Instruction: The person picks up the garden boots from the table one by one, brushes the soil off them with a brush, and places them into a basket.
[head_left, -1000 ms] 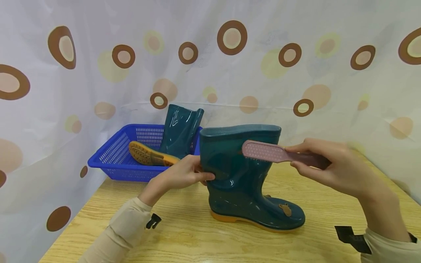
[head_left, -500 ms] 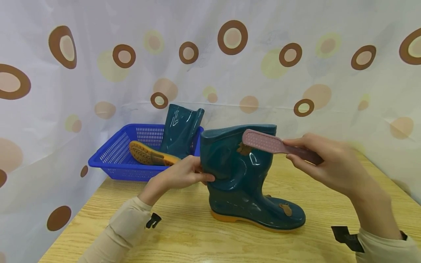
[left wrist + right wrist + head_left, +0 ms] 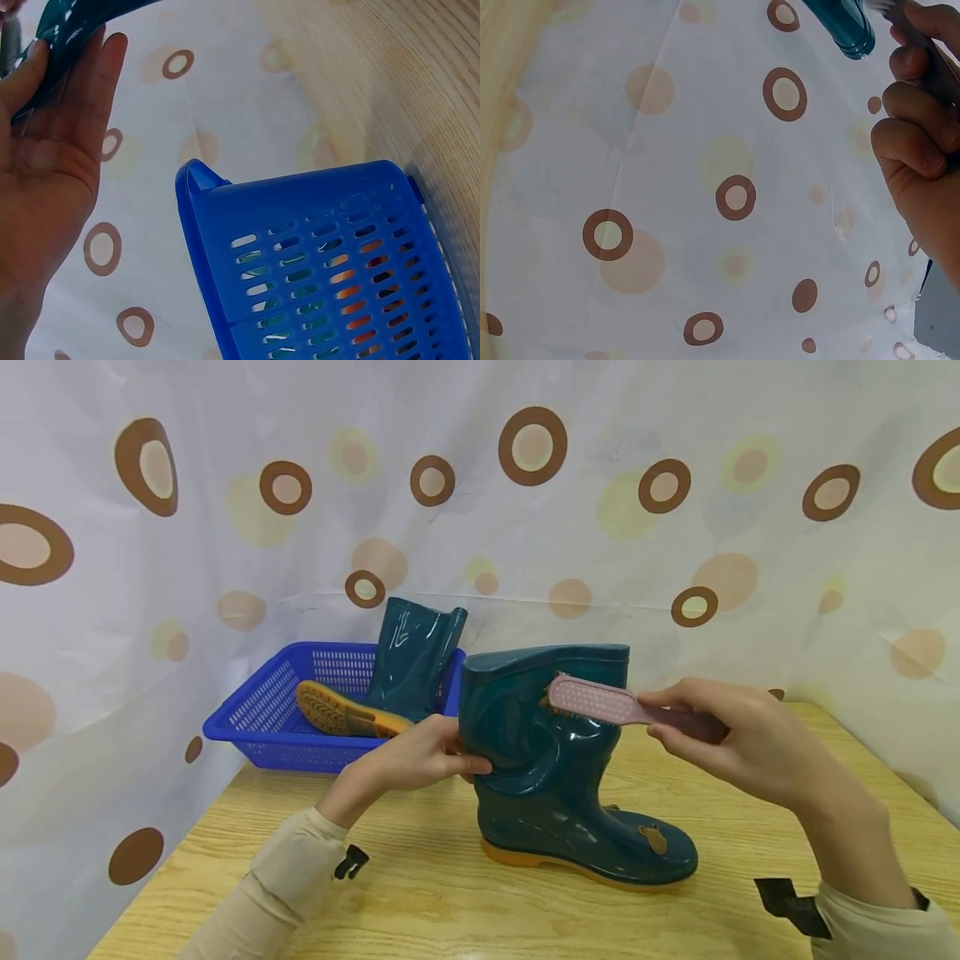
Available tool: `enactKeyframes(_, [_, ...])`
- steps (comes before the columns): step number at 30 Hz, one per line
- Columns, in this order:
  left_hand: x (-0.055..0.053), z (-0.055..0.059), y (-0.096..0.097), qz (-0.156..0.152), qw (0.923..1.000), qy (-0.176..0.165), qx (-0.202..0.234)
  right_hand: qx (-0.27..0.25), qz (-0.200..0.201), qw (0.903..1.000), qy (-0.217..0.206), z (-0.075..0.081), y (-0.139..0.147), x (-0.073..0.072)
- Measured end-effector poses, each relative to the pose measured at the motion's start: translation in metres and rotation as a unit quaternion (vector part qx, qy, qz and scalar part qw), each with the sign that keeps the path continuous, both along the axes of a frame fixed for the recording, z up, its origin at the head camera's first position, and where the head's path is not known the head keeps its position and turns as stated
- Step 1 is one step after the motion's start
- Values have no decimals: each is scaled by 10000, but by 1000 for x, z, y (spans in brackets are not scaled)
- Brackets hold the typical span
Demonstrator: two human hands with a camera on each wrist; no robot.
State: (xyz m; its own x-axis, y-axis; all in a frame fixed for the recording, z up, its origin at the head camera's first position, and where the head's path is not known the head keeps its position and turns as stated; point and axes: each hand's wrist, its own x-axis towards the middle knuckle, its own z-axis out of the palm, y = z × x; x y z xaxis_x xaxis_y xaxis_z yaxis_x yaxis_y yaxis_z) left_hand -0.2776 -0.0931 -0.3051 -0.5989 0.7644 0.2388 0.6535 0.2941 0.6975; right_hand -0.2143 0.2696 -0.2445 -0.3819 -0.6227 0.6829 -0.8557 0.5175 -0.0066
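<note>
"Green boot (image 3: 540,827) upright on the table (image 3: 420,877)?"

"Yes; the left hand (image 3: 423,752) grips the back of its shaft (image 3: 502,718), and the right hand (image 3: 742,739) holds the pink brush (image 3: 596,700) by its handle."

"What's changed?"

"The brush has dropped lower on the shaft; brushing seems under way, though bristle contact is hard to make out."

White sheeting (image 3: 457,543) hung as a wall before me, printed with brown rings (image 3: 511,446), pale yellow and peach discs (image 3: 570,599), faint horizontal crease, wood-grained desk (image 3: 420,877) below, soft light.
</note>
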Motion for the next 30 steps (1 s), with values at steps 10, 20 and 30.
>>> enactKeyframes(10, [1, 1, 2, 257, 9994, -251, 23, -149, 569, 9978, -289, 2, 7, 2])
enactKeyframes(20, [2, 1, 3, 257, 9994, -229, 33, -864, 652, 9927, 533, 3, 2, 2])
enactKeyframes(30, [2, 2, 2, 216, 9997, -128, -33, -224, 187, 9991, 310, -3, 2, -6])
